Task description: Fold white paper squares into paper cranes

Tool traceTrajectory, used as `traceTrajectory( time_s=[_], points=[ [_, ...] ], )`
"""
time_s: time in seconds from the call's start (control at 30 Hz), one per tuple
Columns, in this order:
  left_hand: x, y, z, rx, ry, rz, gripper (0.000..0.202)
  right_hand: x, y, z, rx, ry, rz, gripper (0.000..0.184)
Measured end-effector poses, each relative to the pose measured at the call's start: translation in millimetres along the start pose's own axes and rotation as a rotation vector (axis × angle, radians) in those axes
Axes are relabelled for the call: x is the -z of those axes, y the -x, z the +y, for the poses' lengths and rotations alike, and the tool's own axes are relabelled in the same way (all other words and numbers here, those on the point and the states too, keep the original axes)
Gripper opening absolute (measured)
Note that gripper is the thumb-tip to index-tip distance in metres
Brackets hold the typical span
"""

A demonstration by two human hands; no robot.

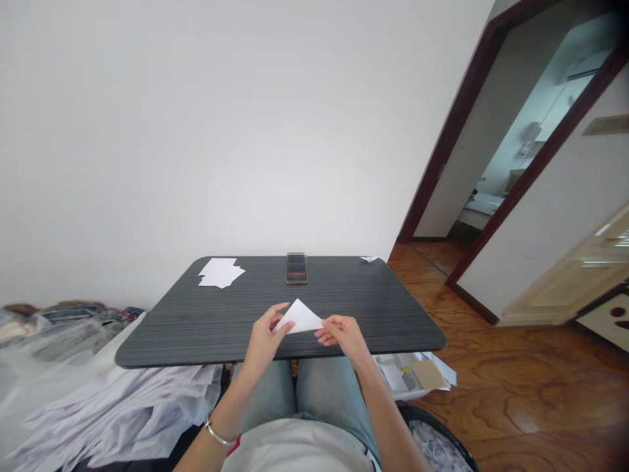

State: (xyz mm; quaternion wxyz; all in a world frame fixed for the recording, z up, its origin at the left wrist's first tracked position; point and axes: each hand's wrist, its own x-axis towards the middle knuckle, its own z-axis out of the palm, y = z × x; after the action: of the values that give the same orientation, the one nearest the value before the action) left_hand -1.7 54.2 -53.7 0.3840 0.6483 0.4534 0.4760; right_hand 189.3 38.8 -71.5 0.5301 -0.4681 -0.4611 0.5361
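A white sheet of paper folded into a triangle [301, 317] is held between my two hands, over the near part of the dark table [196, 328]. My left hand [268, 331] grips its left corner, thumb on top and fingers behind. At the right corner, my right hand [341, 333] pinches the paper between thumb and fingers. The triangle's peak points away from me. Beyond it lies a phone [297, 269] near the table's far edge.
Loose white paper pieces [220, 272] lie at the table's far left, and a small folded paper shape [369, 259] at the far right. Below on the right are a box of papers [417, 373] and a bin [437, 446]. Fabric [128, 406] is heaped at left.
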Motion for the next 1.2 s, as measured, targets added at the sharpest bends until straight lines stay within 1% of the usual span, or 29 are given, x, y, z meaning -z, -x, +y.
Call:
traceTrajectory(
  time_s=[0.1,0.13,0.17,0.2,0.27,0.3,0.33,0.43,0.53,0.67,0.83,1.07,1.2],
  points=[
    [0.1,7.8,-2.0,-0.22,-0.34,0.182,0.038,2.4,-4.7,11.7,-0.016,-0.01,0.034,0.033],
    [-1.5,13.2,-2.0,-0.3,-0.449,0.194,0.039,3.2,-6.1,14.7,-0.02,-0.008,0.058,0.033],
    [-4.0,19.6,-2.0,-0.371,-0.531,0.154,0.038,4.0,-7.4,17.2,-0.028,-0.004,0.073,0.032],
    [-7.0,26.6,-2.3,-0.433,-0.599,0.06,0.04,4.8,-8.4,18.9,-0.041,0.003,0.082,0.031],
    [-13.5,39.8,-3.9,-0.517,-0.723,-0.177,0.047,6.4,-9.7,20.5,-0.087,0.028,0.082,0.028],
    [-16.5,45.2,-5.3,-0.552,-0.781,-0.268,0.052,7.1,-10.0,20.6,-0.113,0.042,0.072,0.026],
    [-19.1,49.4,-7.0,-0.57,-0.84,-0.333,0.058,7.8,-10.1,20.3,-0.135,0.055,0.059,0.024],
    [-23.6,55.0,-11.9,-0.584,-0.994,-0.369,0.067,9.6,-10.0,18.8,-0.183,0.087,0.013,0.019],
    [-26.3,55.7,-15.2,-0.6,-1.102,-0.339,0.066,10.9,-10.7,18.5,-0.238,0.134,-0.037,0.019],
    [-30.3,57.5,-19.2,-0.595,-1.185,-0.296,0.064,10.4,-12.8,18.7,-0.292,0.201,-0.082,0.021],
    [-29.8,57.2,-26.9,-0.563,-1.196,-0.24,0.062,8.4,-13.3,14.3,-0.326,0.273,-0.123,0.024],
    [-24.5,54.1,-29.7,-0.555,-1.183,-0.253,0.062,10.0,-11.9,9.5,-0.315,0.357,-0.174,0.027],
    [-24.8,55.3,-29.9,-0.526,-1.186,-0.255,0.068,12.5,-13.4,9.3,-0.316,0.405,-0.203,0.026]
  ],
)
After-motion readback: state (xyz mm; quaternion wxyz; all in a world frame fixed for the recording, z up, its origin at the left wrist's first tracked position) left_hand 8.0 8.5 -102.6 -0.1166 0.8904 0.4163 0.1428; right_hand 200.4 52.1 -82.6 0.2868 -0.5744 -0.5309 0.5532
